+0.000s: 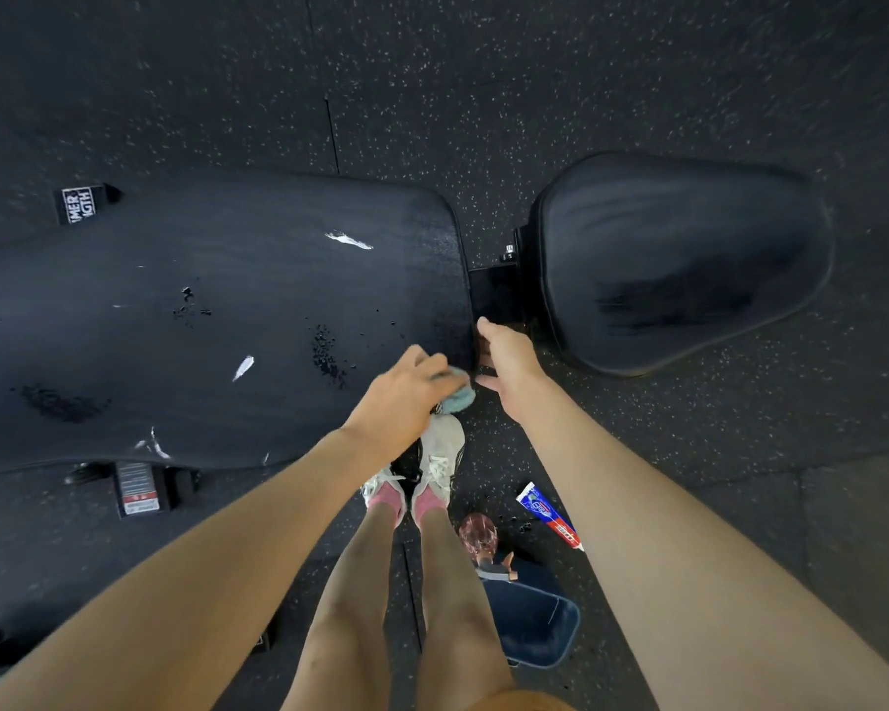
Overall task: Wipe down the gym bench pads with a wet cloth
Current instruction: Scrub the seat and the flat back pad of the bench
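The long black back pad point(216, 320) of the gym bench lies across the left and middle. White smears and dark crumbs mark its top. The smaller seat pad point(683, 259) sits to the right across a gap. My left hand point(406, 397) is closed on a light blue cloth point(458, 392) at the back pad's near right corner. My right hand point(509, 361) hovers beside it at the gap, fingers spread, holding nothing.
Speckled black rubber floor lies all around. Near my white shoes point(440, 464) lie a toothpaste tube point(550, 515), a pinkish spray bottle point(481, 536) and a dark blue bin point(532, 628). The bench frame with a red-and-white label point(135, 487) shows under the pad's near edge.
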{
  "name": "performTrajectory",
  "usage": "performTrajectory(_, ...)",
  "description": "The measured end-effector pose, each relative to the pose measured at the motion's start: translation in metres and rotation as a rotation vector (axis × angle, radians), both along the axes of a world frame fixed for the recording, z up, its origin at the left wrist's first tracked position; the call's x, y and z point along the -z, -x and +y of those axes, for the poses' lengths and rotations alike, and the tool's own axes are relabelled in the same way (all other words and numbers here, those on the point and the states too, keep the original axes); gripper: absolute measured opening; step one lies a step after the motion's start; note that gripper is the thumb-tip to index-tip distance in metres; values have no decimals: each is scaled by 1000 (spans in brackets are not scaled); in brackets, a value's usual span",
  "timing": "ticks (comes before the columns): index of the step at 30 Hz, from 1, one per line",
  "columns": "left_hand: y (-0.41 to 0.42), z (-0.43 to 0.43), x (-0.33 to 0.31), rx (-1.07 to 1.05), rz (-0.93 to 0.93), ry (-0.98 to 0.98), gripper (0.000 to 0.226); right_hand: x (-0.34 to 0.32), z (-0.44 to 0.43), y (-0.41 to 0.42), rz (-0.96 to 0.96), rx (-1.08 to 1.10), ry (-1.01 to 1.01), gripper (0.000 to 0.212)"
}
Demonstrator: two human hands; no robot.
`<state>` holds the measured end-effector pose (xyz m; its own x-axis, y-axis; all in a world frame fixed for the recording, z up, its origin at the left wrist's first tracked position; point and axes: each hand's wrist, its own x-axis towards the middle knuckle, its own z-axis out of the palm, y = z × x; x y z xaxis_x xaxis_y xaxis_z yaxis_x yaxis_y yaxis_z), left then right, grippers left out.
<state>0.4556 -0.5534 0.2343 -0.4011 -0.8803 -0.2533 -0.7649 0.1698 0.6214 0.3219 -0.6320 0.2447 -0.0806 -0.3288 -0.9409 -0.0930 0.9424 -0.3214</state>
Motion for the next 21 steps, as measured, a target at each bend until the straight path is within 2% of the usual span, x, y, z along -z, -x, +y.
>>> performTrajectory(2, -9, -4, -1, 43, 14, 15, 59, -2, -3, -3, 16, -9, 26, 37)
performTrajectory(4, -21, -17, -3, 0, 21, 66, 58, -4, -8, -7, 26, -28, 61, 39)
performTrajectory(6, -35, -38, -6, -134, 17, 105, 51, -5, -14, -12, 45, -62, 96, 43)
performTrajectory(12, -65, -135, -18, -446, -99, 138, 55, -5, -39, -26, 98, -153, 135, 53)
performTrajectory(16, -66, -173, -10, -453, -199, 107, 55, -3, -53, -42, 103, -112, 165, 54)
performTrajectory(21, -55, -161, 0, -412, -229, 107, 54, -1, -51, -44, 84, -58, 167, 52)
